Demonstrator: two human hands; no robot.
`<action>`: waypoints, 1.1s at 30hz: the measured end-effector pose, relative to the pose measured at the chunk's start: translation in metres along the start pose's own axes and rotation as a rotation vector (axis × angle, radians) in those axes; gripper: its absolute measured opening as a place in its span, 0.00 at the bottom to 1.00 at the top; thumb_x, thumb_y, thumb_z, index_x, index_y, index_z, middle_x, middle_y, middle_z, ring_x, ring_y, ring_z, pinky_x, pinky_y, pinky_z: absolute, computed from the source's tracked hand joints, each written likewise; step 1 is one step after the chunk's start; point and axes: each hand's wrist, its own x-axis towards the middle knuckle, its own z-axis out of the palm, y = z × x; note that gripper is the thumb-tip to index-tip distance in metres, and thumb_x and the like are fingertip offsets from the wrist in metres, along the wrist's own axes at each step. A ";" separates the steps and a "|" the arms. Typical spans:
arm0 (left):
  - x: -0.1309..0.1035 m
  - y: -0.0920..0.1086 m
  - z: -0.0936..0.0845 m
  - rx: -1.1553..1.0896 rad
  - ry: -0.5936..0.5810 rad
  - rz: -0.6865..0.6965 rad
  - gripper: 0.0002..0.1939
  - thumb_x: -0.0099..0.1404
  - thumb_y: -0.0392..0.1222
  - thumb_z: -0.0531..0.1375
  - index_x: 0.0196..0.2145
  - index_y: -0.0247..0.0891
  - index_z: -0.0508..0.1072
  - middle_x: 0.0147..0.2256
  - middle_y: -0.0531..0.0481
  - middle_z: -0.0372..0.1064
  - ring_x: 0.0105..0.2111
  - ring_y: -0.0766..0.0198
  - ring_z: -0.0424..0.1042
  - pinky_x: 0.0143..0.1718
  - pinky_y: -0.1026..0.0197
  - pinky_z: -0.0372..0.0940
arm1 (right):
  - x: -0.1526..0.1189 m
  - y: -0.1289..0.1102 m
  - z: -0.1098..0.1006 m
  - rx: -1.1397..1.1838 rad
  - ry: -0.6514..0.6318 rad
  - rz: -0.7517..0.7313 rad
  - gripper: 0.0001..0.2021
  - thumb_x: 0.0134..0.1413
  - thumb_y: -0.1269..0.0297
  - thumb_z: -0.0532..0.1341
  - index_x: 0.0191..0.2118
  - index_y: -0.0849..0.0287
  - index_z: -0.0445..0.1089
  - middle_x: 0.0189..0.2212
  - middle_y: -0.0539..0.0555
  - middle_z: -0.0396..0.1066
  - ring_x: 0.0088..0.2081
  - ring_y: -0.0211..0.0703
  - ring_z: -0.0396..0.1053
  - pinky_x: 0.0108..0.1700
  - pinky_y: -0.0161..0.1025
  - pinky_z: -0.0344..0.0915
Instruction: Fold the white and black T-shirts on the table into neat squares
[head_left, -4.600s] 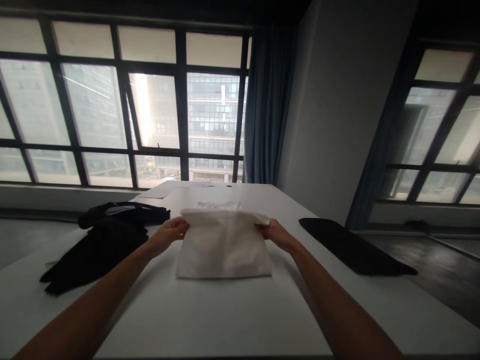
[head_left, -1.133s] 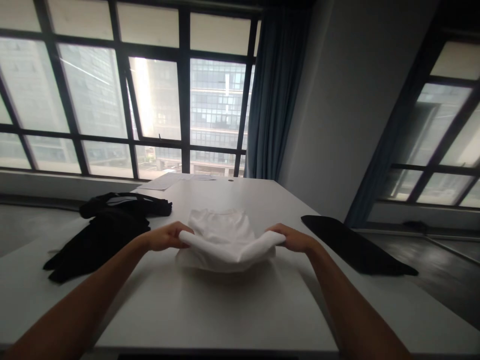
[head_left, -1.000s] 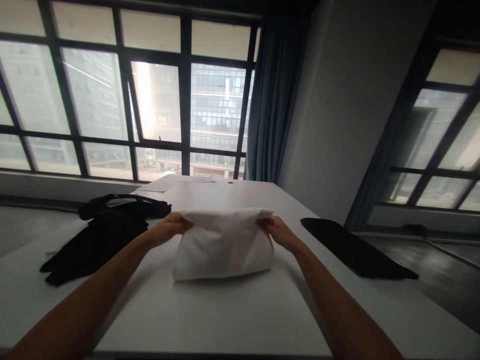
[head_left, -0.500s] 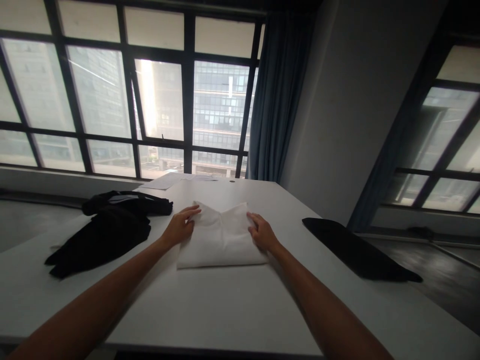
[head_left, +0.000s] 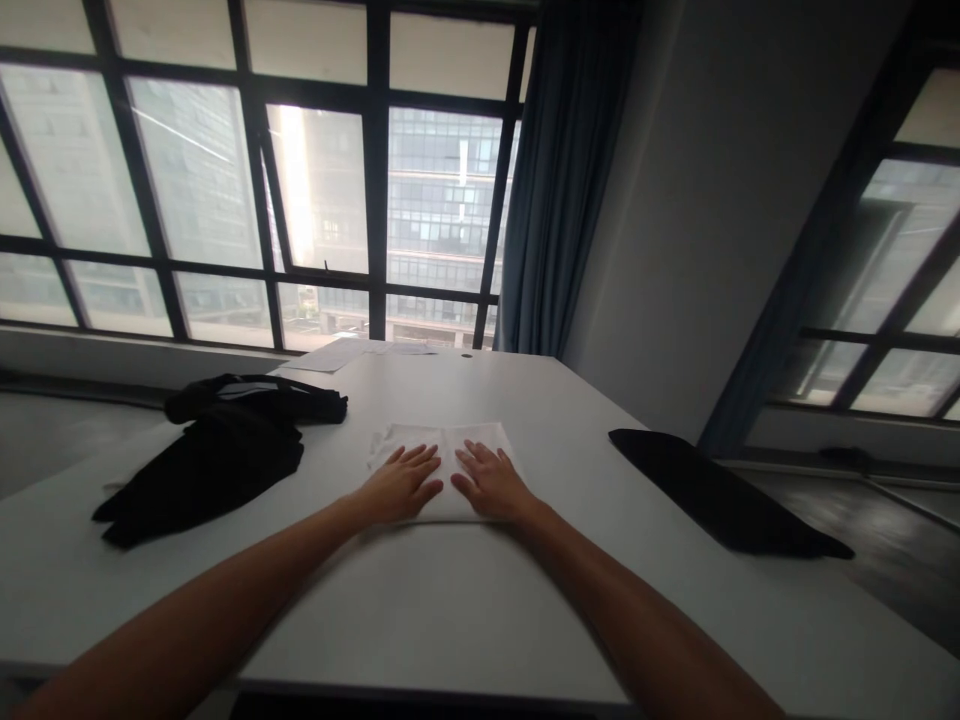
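Observation:
A folded white cloth (head_left: 450, 432), probably a garment, lies flat on the white table (head_left: 435, 610) in front of me. My left hand (head_left: 405, 483) rests palm down on its left half, fingers spread. On the right half lies my right hand (head_left: 491, 483), also flat with fingers apart. The two thumbs point toward each other with a small gap between them. Both hands cover much of the cloth's middle and near part.
A heap of black clothing (head_left: 217, 460) lies on the table to the left. At the right edge is a flat, folded black cloth (head_left: 720, 490). Papers (head_left: 330, 357) lie at the table's far end, before the windows and a blue curtain (head_left: 555, 200).
Both hands have moved from the cloth's side edges inward onto its top and now lie flat. The cloth's far edge, notched before, now looks nearly straight.

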 end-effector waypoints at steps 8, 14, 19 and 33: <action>-0.005 -0.003 0.015 0.008 -0.099 -0.156 0.36 0.72 0.61 0.41 0.68 0.37 0.55 0.69 0.40 0.43 0.70 0.47 0.39 0.66 0.41 0.39 | -0.001 0.000 0.005 0.012 -0.154 0.051 0.34 0.66 0.42 0.41 0.70 0.56 0.49 0.72 0.57 0.39 0.71 0.51 0.36 0.68 0.56 0.34; -0.006 -0.019 0.012 0.028 -0.065 -0.288 0.42 0.68 0.69 0.41 0.68 0.37 0.55 0.69 0.37 0.42 0.69 0.47 0.41 0.66 0.42 0.39 | -0.006 0.011 0.004 -0.036 -0.122 0.097 0.37 0.66 0.40 0.40 0.71 0.59 0.48 0.71 0.59 0.40 0.71 0.51 0.36 0.69 0.55 0.31; -0.007 -0.026 0.002 0.008 -0.114 -0.358 0.42 0.69 0.66 0.39 0.69 0.33 0.50 0.70 0.39 0.39 0.70 0.52 0.39 0.67 0.43 0.38 | -0.008 0.020 0.006 -0.020 -0.155 0.126 0.38 0.65 0.39 0.39 0.71 0.59 0.44 0.72 0.57 0.38 0.71 0.50 0.35 0.69 0.54 0.32; 0.017 -0.056 0.002 0.126 -0.092 -0.393 0.37 0.70 0.62 0.40 0.68 0.36 0.55 0.69 0.36 0.43 0.69 0.43 0.40 0.64 0.32 0.33 | -0.010 0.014 0.003 0.009 -0.166 0.091 0.37 0.66 0.40 0.38 0.71 0.60 0.45 0.71 0.59 0.38 0.71 0.51 0.35 0.69 0.55 0.32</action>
